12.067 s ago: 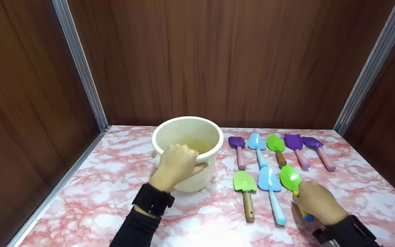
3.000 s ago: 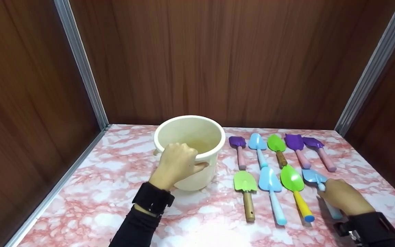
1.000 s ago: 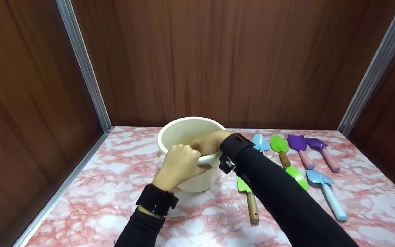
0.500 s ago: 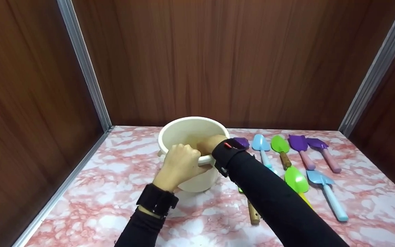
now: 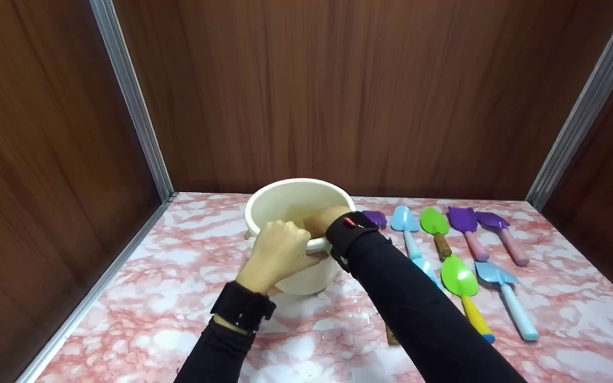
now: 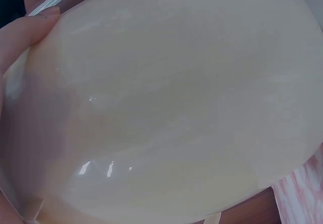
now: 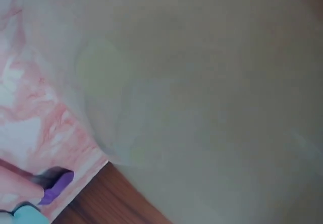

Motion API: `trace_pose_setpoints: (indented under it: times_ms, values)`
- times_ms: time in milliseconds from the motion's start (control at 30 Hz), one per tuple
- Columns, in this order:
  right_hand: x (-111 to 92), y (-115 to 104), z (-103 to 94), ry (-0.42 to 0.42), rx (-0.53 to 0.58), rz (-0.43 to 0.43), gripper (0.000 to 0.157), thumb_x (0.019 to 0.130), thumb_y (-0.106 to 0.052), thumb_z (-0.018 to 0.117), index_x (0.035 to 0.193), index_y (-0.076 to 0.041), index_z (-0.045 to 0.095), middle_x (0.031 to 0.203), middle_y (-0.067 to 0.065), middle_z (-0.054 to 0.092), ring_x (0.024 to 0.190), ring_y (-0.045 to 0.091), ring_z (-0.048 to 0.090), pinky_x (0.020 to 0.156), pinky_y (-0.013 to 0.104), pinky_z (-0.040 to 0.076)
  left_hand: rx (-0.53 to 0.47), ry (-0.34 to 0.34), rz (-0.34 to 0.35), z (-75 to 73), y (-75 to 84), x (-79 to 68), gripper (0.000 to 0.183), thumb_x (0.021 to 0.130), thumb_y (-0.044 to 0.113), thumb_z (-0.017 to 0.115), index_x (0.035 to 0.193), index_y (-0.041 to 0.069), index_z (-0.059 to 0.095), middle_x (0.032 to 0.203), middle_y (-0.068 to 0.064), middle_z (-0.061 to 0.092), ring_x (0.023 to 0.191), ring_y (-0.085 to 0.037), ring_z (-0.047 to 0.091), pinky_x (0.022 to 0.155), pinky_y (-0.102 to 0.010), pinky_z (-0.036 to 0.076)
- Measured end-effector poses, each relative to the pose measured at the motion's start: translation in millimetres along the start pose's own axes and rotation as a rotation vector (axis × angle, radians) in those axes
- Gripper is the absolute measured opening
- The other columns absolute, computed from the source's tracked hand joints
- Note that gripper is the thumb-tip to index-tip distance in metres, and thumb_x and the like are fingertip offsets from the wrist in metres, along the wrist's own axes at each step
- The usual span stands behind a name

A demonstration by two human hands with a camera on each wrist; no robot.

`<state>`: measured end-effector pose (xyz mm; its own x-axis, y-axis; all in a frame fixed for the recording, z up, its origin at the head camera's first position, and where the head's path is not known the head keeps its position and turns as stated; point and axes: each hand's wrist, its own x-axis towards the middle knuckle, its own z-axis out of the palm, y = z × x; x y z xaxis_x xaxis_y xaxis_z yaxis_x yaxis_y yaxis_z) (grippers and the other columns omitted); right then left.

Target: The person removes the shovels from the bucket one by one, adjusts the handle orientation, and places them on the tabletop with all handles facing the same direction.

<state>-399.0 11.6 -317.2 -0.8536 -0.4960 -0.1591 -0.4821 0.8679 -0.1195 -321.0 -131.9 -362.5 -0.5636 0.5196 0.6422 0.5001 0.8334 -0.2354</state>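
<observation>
A cream plastic bucket (image 5: 306, 279) stands upright on the table; its wall (image 6: 176, 93) fills most of the left wrist view. My left hand (image 5: 280, 250) grips the near rim, with the thumb (image 6: 30, 32) on the outside. Over the right side of the rim my right hand (image 5: 323, 219) reaches down into the bucket. Its fingers are hidden, so what they hold or touch cannot be seen. Yellowish contents show dimly inside. To the right lie several garden trowels, among them a green trowel with a yellow handle (image 5: 461, 279) and a light blue trowel (image 5: 507, 298).
Behind these lie a blue trowel (image 5: 405, 219), a green trowel (image 5: 434, 222) and a purple shovel (image 5: 462, 219). My right sleeve (image 5: 413, 303) covers part of the front row; a wooden handle end (image 5: 391, 335) peeks out. Wood panels (image 5: 317, 96) enclose the marbled table (image 5: 179, 255).
My right hand has let go of the light blue trowel at the front right and moved left into the bucket. Lately it has barely shifted. The left hand keeps holding the rim.
</observation>
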Motion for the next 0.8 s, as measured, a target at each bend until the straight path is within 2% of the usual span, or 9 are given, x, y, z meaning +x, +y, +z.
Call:
trace_pose_setpoints:
  times_ms: [100, 133, 167, 233, 333, 400, 500, 633, 800]
  values:
    - [15, 6, 4.9, 0.057, -0.193, -0.142, 0.026, 0.088, -0.016, 0.065, 0.064, -0.018, 0.054, 0.063, -0.005, 0.052, 0.061, 0.015, 0.047, 0.062, 0.039, 0.048, 0.012, 0.005, 0.0, -0.5, -0.4, 0.0, 0.065, 0.08, 0.063, 0.085, 0.052, 0.019, 0.047, 0.052, 0.008, 0.029, 0.045, -0.017, 0.042, 0.042, -0.039, 0.039]
    - [16, 6, 4.6, 0.078, -0.219, -0.158, 0.025, 0.086, -0.015, 0.067, 0.063, -0.017, 0.056, 0.061, -0.005, 0.053, 0.059, 0.015, 0.047, 0.059, 0.038, 0.047, 0.015, 0.007, 0.001, -0.5, -0.3, -0.1, 0.064, 0.08, 0.063, 0.085, 0.052, 0.019, 0.048, 0.052, 0.008, 0.03, 0.045, -0.017, 0.043, 0.042, -0.039, 0.039]
    - [9, -1, -0.9, 0.092, -0.242, -0.154, 0.025, 0.084, -0.012, 0.068, 0.062, -0.015, 0.057, 0.061, -0.004, 0.055, 0.059, 0.015, 0.047, 0.058, 0.038, 0.046, 0.017, 0.009, 0.001, -0.4, -0.3, -0.2, 0.064, 0.08, 0.064, 0.085, 0.052, 0.019, 0.049, 0.051, 0.008, 0.031, 0.045, -0.017, 0.045, 0.042, -0.039, 0.039]
    - [6, 0, -4.7, 0.154, -0.289, -0.196, 0.017, 0.081, -0.013, 0.072, 0.066, -0.012, 0.064, 0.064, -0.001, 0.063, 0.059, 0.016, 0.053, 0.059, 0.037, 0.048, 0.024, 0.014, 0.002, -0.2, -0.3, 0.1, 0.063, 0.08, 0.064, 0.085, 0.053, 0.018, 0.052, 0.051, 0.007, 0.034, 0.045, -0.017, 0.047, 0.042, -0.039, 0.041]
    - [-10, -1, -17.9, 0.204, -0.323, -0.222, 0.008, 0.081, -0.016, 0.077, 0.08, -0.008, 0.076, 0.079, 0.006, 0.075, 0.07, 0.022, 0.067, 0.068, 0.04, 0.056, 0.021, 0.02, 0.01, 1.0, -0.4, 1.1, 0.061, 0.08, 0.064, 0.086, 0.057, 0.017, 0.055, 0.053, 0.007, 0.037, 0.045, -0.018, 0.048, 0.042, -0.039, 0.041]
    - [-16, 4, -25.5, 0.213, -0.342, -0.231, 0.013, 0.085, -0.019, 0.078, 0.091, -0.007, 0.078, 0.089, 0.009, 0.078, 0.08, 0.028, 0.072, 0.076, 0.044, 0.059, 0.012, 0.026, 0.016, 2.0, -0.6, 2.2, 0.058, 0.08, 0.064, 0.086, 0.064, 0.015, 0.058, 0.056, 0.006, 0.037, 0.046, -0.017, 0.047, 0.043, -0.038, 0.041]
    - [-27, 11, -39.6, 0.224, -0.366, -0.242, 0.014, 0.091, -0.021, 0.076, 0.098, -0.008, 0.079, 0.093, 0.011, 0.077, 0.083, 0.031, 0.072, 0.079, 0.049, 0.06, -0.004, 0.03, 0.02, 2.5, -0.6, 4.6, 0.056, 0.081, 0.062, 0.086, 0.068, 0.014, 0.059, 0.056, 0.006, 0.034, 0.047, -0.014, 0.041, 0.044, -0.034, 0.039]
    - [-42, 26, -56.9, 0.297, -0.382, -0.281, 0.013, 0.096, -0.021, 0.076, 0.101, -0.009, 0.078, 0.094, 0.01, 0.077, 0.082, 0.031, 0.072, 0.079, 0.05, 0.06, 0.006, 0.025, 0.027, 1.5, -0.8, 7.7, 0.061, 0.082, 0.063, 0.085, 0.059, 0.015, 0.056, 0.052, 0.006, 0.03, 0.048, -0.014, 0.032, 0.044, -0.033, 0.035]
    - [-61, 42, -70.0, 0.346, -0.398, -0.289, 0.019, 0.099, -0.023, 0.077, 0.108, -0.006, 0.078, 0.1, 0.011, 0.076, 0.084, 0.03, 0.073, 0.083, 0.046, 0.061, 0.016, 0.012, 0.036, 1.1, -2.4, 8.1, 0.063, 0.083, 0.064, 0.083, 0.055, 0.014, 0.056, 0.051, 0.004, 0.031, 0.049, -0.015, 0.033, 0.044, -0.035, 0.034]
